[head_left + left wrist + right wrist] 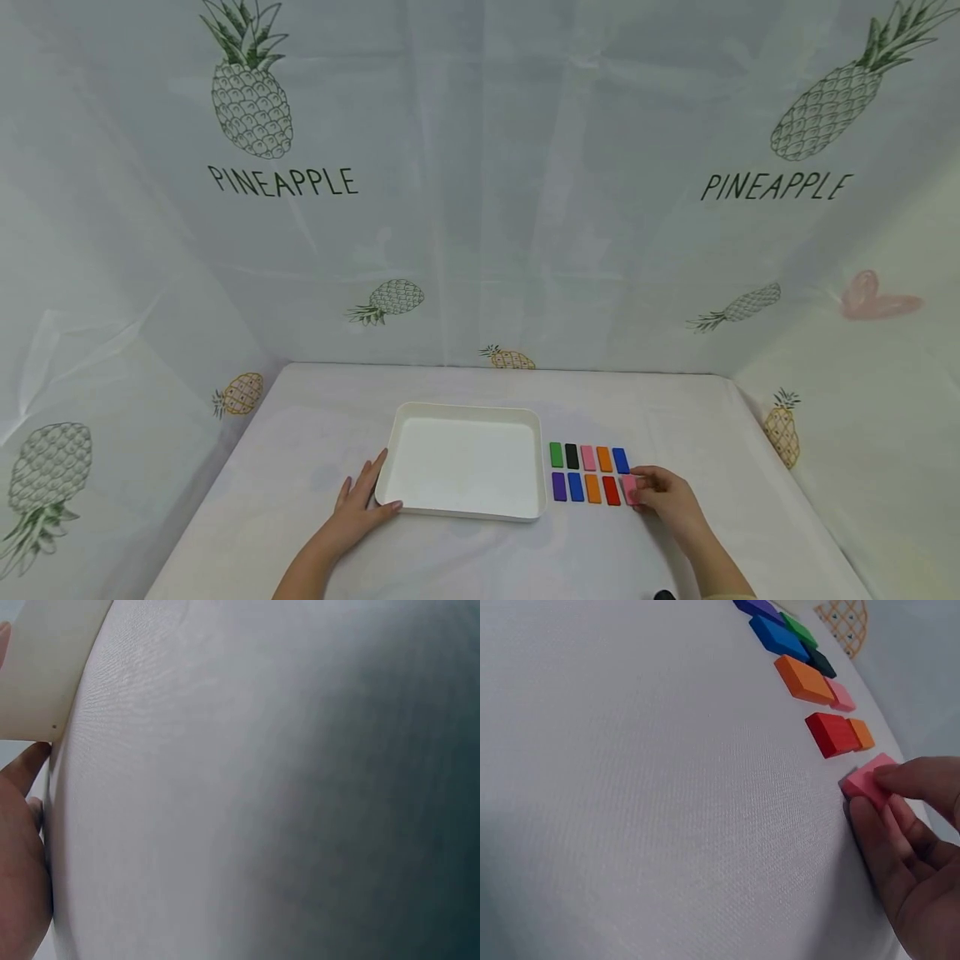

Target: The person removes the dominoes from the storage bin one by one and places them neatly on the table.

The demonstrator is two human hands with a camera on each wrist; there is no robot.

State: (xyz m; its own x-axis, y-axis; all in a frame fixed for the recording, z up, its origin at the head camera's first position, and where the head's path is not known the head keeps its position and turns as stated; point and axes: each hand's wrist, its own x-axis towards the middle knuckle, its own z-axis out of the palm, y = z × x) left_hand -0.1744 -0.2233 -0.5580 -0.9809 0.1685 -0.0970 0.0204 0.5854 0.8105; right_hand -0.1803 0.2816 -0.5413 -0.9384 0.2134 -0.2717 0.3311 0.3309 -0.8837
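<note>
My left hand (pixel 357 506) rests at the near left corner of a shallow white tray (pixel 465 515), its fingers spread along the left side and the thumb at the front edge. In the left wrist view, part of that hand (pixel 21 847) shows beside the tray's outer wall (pixel 45 675). My right hand (pixel 670 498) pinches a flat pink block (pixel 629 490) at the right end of the near row. Up close in the right wrist view, thumb and fingers meet on the pink block (pixel 870 780), hiding part of it.
To the pink block's left in its row lie a red block (pixel 611 491), an orange one (pixel 592 488), a blue one (pixel 575 487) and a purple one (pixel 558 487). A second row behind includes a green block (pixel 556 455) and a black one (pixel 572 456). Pineapple-print cloth (pixel 525 208) hangs around the table.
</note>
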